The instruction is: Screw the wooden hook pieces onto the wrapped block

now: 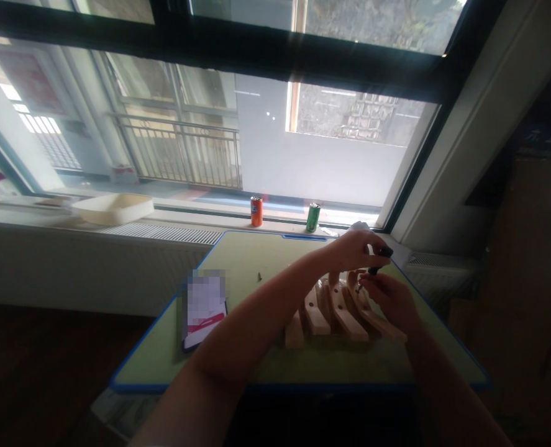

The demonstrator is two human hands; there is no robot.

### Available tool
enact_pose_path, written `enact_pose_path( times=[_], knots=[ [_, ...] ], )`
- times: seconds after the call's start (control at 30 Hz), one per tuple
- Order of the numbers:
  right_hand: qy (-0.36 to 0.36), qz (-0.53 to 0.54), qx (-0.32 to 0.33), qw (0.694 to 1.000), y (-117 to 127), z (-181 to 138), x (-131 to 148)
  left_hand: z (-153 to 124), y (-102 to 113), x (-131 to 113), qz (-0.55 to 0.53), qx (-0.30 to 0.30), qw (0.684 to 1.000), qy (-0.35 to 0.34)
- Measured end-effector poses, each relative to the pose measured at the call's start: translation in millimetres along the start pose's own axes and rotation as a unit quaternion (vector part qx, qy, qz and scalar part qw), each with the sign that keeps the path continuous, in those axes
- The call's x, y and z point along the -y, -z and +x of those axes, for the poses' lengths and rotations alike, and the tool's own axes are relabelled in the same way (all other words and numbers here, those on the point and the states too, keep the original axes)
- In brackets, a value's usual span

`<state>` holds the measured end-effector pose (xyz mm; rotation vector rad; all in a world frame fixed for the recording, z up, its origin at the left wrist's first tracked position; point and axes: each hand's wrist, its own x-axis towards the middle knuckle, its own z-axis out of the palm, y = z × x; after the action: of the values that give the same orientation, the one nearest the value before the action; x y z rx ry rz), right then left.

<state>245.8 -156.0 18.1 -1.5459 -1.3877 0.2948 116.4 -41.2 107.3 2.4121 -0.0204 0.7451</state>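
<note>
Several pale wooden slats [338, 313] stand fanned out on the right half of a green table with a blue rim [163, 347]. My left hand [356, 248] reaches across above the slats, its fingers curled around a small dark object [386, 251]. My right hand [389, 295] is just below it, over the rightmost slat, pinching a short dark tool or screw [366, 279]. The two hands almost touch. What exactly each holds is too small to name.
A phone or notebook with a red strap [203, 323] lies at the table's left. A small speck [259, 277] sits mid-table. An orange can [256, 211] and a green can [312, 218] stand on the window sill, with a cream tray [114, 208] further left.
</note>
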Motion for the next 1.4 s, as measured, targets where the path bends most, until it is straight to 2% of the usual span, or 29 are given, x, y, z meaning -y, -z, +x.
enact_pose_path(
  times=[0.17,0.33,0.53,0.7,0.77,0.9,1.1,1.23,1.4],
  knots=[
    [0.036,0.003,0.046,0.998,-0.2,0.4,-10.2,0.3,1.5,-0.3,-0.024,0.014,1.0,0.007],
    [0.051,0.019,0.061,0.997,-0.1,-0.4,-12.7,1.1,1.0,2.4,-0.021,0.004,0.999,0.029],
    [0.054,0.033,0.043,0.997,0.0,-0.3,-11.0,2.5,-1.5,5.2,-0.001,0.017,1.0,0.024],
    [0.038,0.0,0.001,0.999,-0.9,1.3,-11.2,0.6,-1.8,3.7,0.03,-0.005,0.999,0.032],
    [0.048,0.001,0.011,0.999,-0.9,1.8,-11.7,-0.1,-2.2,3.1,0.008,-0.006,0.999,0.032],
    [0.059,0.002,0.046,0.997,-0.4,1.4,-14.3,0.6,-3.2,4.4,-0.059,0.031,0.998,0.01],
    [0.058,0.008,0.065,0.996,-0.4,0.0,-18.2,4.1,-4.5,10.2,-0.015,0.007,1.0,0.023],
    [0.06,-0.008,0.072,0.996,0.1,0.3,-15.2,4.1,-4.4,10.5,-0.019,0.005,1.0,0.002],
    [0.071,0.016,0.065,0.995,-0.4,0.8,-11.9,3.4,-3.9,7.7,-0.024,0.006,0.999,0.026]
  ],
)
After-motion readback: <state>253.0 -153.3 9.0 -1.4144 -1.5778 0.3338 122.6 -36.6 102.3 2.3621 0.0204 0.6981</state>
